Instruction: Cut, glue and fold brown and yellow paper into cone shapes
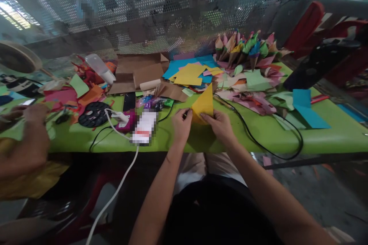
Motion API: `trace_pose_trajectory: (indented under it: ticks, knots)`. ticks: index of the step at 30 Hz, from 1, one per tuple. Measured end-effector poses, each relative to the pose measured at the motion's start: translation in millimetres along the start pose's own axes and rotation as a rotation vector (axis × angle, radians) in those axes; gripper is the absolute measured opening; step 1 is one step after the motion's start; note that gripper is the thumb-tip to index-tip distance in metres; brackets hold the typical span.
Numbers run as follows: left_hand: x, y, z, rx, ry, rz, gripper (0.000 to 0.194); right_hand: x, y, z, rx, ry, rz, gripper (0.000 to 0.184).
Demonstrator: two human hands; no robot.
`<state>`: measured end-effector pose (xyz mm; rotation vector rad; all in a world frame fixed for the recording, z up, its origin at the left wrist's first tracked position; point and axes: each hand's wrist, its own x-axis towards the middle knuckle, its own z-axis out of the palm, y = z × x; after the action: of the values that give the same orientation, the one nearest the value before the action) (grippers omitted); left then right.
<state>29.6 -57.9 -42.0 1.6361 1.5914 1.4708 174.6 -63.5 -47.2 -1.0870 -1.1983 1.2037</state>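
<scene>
A yellow sheet of paper, folded to a point, stands upright over the green table near its front edge. My left hand pinches its left lower edge with fingers closed. My right hand grips its right lower edge, fingers pressed on the paper. Both forearms reach up from my lap.
Loose coloured sheets and a row of paper cones lie at the back. A black cable loops right of my hands, a white cable hangs left. Another person's hand rests at far left. A brown box stands behind.
</scene>
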Motion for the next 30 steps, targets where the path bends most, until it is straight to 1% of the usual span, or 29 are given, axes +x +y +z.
trace_pose_trajectory:
  ticks: [3,8,13,16,22,26,30]
  knots:
    - [-1,1,0.1,0.048,0.020,0.039,0.012,1,0,-1,0.118,-0.063,0.084,0.038]
    - [-3,1,1.0,0.087,0.063,0.060,0.013,-1,-2,-3,0.099,-0.132,0.148,0.039]
    - [-3,2,1.9,0.082,0.065,0.068,0.013,-3,-6,0,0.200,-0.183,0.209,0.035]
    - [-3,3,1.2,0.088,0.069,0.052,0.012,-4,-8,1,0.220,-0.193,0.218,0.034]
    - [-3,4,-0.3,0.089,0.086,0.022,0.011,-3,-10,2,0.225,-0.117,0.163,0.040]
    - [-4,7,-0.3,0.082,0.085,0.022,0.007,-4,-11,2,0.195,-0.156,0.162,0.038]
    - [-5,7,-0.8,0.097,0.082,0.025,0.007,-3,-10,0,0.076,-0.182,0.136,0.038]
